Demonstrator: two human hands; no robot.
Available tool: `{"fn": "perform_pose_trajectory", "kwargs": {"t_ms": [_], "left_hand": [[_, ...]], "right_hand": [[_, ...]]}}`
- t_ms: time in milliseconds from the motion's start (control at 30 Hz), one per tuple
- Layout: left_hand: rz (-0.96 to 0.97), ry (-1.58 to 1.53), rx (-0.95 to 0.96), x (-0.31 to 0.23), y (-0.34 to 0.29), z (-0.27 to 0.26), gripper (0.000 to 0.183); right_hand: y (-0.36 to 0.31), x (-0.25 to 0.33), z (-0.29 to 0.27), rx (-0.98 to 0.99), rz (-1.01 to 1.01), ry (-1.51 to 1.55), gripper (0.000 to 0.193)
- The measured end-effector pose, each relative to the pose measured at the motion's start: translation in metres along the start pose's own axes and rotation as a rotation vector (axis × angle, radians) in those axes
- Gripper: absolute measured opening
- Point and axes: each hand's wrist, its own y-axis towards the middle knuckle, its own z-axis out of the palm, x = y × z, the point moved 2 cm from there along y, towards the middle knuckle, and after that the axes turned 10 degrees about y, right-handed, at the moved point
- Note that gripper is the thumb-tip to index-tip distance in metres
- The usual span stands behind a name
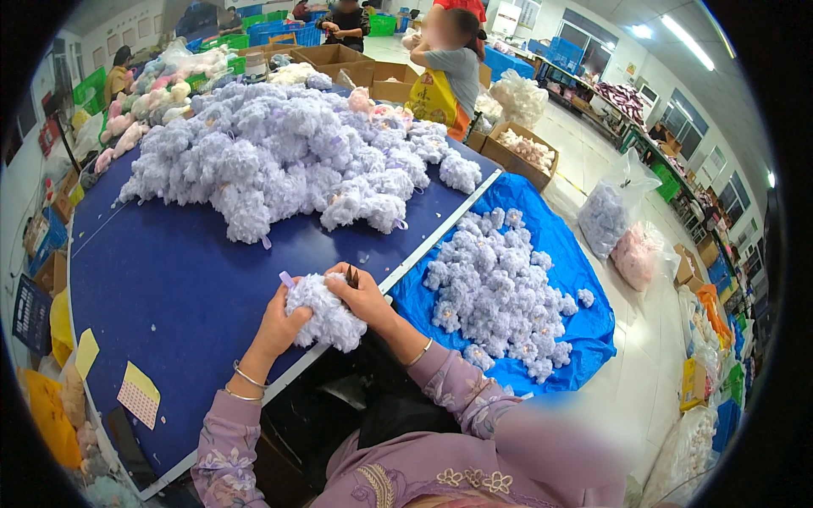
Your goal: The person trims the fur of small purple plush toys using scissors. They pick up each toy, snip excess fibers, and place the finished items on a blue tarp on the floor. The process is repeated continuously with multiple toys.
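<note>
Left hand [278, 326] and right hand [364, 298] pinch the fluffy toy [326, 317] at the counter [186, 292] edge; dark snips [351, 277] project from the right; apparent step: inspection or trimming; next move calls for steady hold, clear blades.

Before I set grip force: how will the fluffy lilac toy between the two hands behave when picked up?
The toy will probably squash and feel light for its size, given its thick, fluffy pile. Its lumpy outline suggests it would not roll far. The ribbon loop sticking out could snag.
</note>
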Motion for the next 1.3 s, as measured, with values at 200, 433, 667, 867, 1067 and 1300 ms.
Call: {"fn": "perform_pose_trajectory", "kwargs": {"t_ms": [200,433,667,867,1067,1300], "left_hand": [[-0.009,-0.024,0.033,-0.003,0.001,0.001,0.055],[-0.013,-0.036,0.049,0.003,0.001,0.0,0.054],[-0.036,-0.046,0.042,0.007,0.0,0.0,0.055],[-0.036,0.033,0.048,-0.007,0.001,0.001,0.053],[-0.037,-0.03,0.039,-0.006,0.0,0.002,0.053],[-0.051,-0.071,0.024,-0.009,0.0,0.004,0.053]], "right_hand": [[-0.001,-0.001,0.001,-0.016,-0.005,0.002,0.019],[-0.001,0.002,0.001,-0.019,-0.006,0.007,0.019],[-0.002,0.004,0.005,-0.028,0.001,0.028,0.019],[-0.002,0.0,0.003,-0.016,0.004,0.012,0.021],[-0.003,0.002,0.004,-0.016,0.012,-0.001,0.021],[-0.003,0.001,0.005,-0.018,0.004,0.041,0.021]]}}
